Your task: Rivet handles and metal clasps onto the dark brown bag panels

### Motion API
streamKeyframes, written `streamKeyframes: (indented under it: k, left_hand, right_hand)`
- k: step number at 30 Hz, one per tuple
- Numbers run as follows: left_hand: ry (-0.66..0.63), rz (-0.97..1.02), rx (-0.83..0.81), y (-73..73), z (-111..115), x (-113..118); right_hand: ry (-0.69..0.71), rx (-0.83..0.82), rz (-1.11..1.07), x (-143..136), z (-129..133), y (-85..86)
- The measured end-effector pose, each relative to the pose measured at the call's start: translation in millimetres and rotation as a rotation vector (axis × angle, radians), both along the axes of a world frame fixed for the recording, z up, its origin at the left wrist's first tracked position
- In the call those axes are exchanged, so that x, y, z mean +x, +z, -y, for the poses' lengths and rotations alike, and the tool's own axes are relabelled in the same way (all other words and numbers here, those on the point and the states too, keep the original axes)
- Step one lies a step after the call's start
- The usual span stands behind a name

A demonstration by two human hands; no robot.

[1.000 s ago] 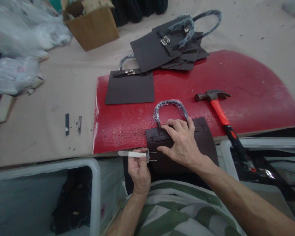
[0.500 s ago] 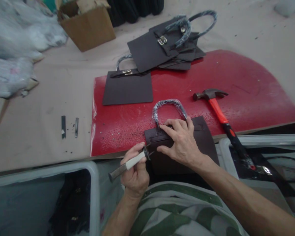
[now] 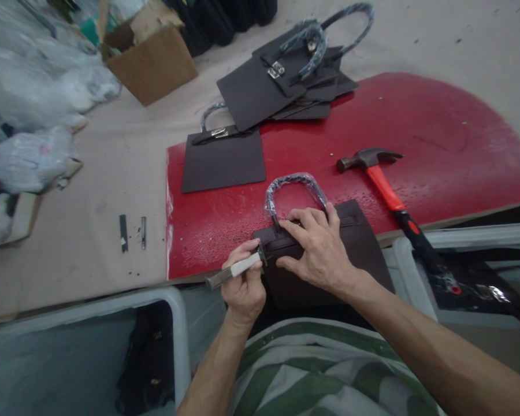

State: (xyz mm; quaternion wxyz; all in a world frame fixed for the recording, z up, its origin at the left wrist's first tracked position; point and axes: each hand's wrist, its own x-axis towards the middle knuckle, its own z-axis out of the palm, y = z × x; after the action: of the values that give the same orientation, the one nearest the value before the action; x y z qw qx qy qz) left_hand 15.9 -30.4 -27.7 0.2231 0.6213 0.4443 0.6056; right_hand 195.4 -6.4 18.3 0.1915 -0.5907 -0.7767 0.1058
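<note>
My left hand [image 3: 244, 283] is closed round a hand punch [image 3: 238, 268] with a metal shank and white wrapping on its middle. The punch's working end meets the upper left edge of a dark brown bag panel [image 3: 359, 254]; whether it touches is unclear. My right hand [image 3: 318, 245] lies over the panel with thumb and fingers apart, its fingertips around the base of a plastic-wrapped handle [image 3: 292, 178]. This handle arches up from the panel's top over a red board [image 3: 225, 231]. Part of the panel is hidden under my right hand.
A claw hammer [image 3: 385, 188] lies at the board's right, its grip past the edge. Several brown panels with wrapped handles [image 3: 260, 86] are stacked behind. Two small tools, a dark strip [image 3: 123, 233] and a metal tube [image 3: 143, 233], lie left. Plastic bins [image 3: 179, 323] stand below the table.
My left hand has brought the punch up and right, so its prongs, visible before, now meet the panel's edge. The right hand stays in place. The view has shifted slightly.
</note>
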Motion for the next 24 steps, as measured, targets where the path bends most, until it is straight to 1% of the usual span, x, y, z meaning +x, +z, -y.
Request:
streamKeyframes:
  k: [4,7,15,20,24]
  left_hand:
    - [-0.004,0.022,0.006,1.5,-5.7,1.3]
    - [-0.010,-0.004,0.016,1.3,-8.8,0.0]
    - [-0.024,-0.040,0.013,-0.4,-10.5,-2.7]
    - [-0.024,-0.109,0.009,2.5,-11.5,-5.3]
    - [-0.050,-0.167,0.053,6.5,-13.9,-4.6]
  right_hand:
    - [-0.004,-0.008,0.004,0.1,0.0,0.9]
    - [-0.002,-0.006,0.011,0.4,0.0,0.8]
    - [0.003,0.002,0.007,0.9,0.1,-1.0]
    - [-0.001,0.003,0.003,0.4,-0.8,-0.4]
    - [0.001,0.000,-0.001,0.5,-0.5,0.5]
